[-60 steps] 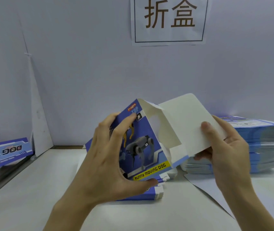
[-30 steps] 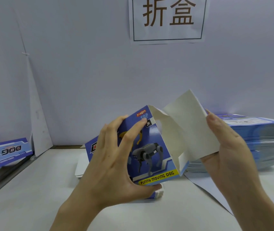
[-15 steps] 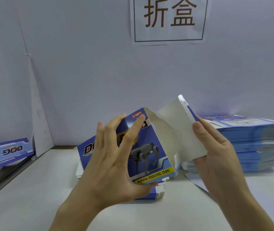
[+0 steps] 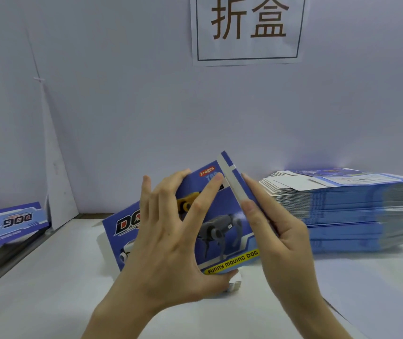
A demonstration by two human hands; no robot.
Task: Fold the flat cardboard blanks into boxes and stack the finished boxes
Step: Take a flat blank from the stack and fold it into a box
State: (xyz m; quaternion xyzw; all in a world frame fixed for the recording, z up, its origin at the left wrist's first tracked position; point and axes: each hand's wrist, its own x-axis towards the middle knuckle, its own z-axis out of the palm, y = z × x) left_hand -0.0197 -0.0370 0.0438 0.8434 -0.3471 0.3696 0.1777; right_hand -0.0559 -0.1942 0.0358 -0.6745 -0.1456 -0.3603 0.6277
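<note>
The box [image 4: 222, 231] is held over the table [image 4: 48, 289], tilted, its dog picture facing the camera. The left hand [image 4: 168, 243] grips it, fingers spread across the front and thumb under the lower edge. The right hand [image 4: 281, 241] pinches the box's right side, thumb on the white edge, straight fingers behind. Right of the box lies the stack [image 4: 357, 216] of blanks; far left of it, a second box [image 4: 17, 221]
</note>
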